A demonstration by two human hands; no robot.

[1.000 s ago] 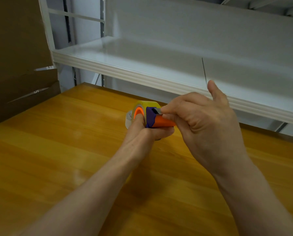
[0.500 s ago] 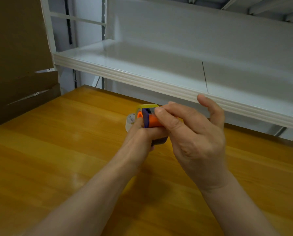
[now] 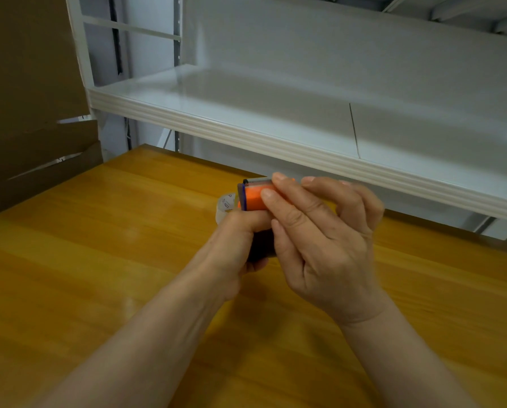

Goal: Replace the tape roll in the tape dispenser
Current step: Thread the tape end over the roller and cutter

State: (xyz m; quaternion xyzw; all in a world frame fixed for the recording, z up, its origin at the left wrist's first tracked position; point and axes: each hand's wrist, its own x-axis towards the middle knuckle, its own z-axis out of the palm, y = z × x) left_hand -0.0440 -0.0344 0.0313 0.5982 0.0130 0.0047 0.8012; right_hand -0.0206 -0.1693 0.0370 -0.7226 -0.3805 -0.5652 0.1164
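Tape dispenser (image 3: 253,198): small block-shaped unit, smooth orange plastic with a purple-blue edge and a grey strip along its top. It is held above the wooden table (image 3: 99,260), between both hands. Whether a roll sits inside it cannot be told; the hands cover the lower body.

Left hand (image 3: 231,248): below and left of the dispenser, fingers curled tight round its dark lower part.

Right hand (image 3: 323,242): right of the dispenser, fingers bent and close together, narrow grip. Fingertips (image 3: 267,194) lie on the orange face and top edge.

Tape roll (image 3: 225,206): just left of the dispenser, translucent whitish ring with small print, partly hidden by the left hand. Whether it touches the dispenser or rests on the table cannot be told.

Table: under the dispenser, glossy yellow-orange wood with a lengthwise grain.

Shelf (image 3: 276,136): behind and above the dispenser, white painted metal, ribbed front lip, one thin seam in the deck.

Cardboard (image 3: 25,98): well left of the dispenser, brown matt panels, stacked.
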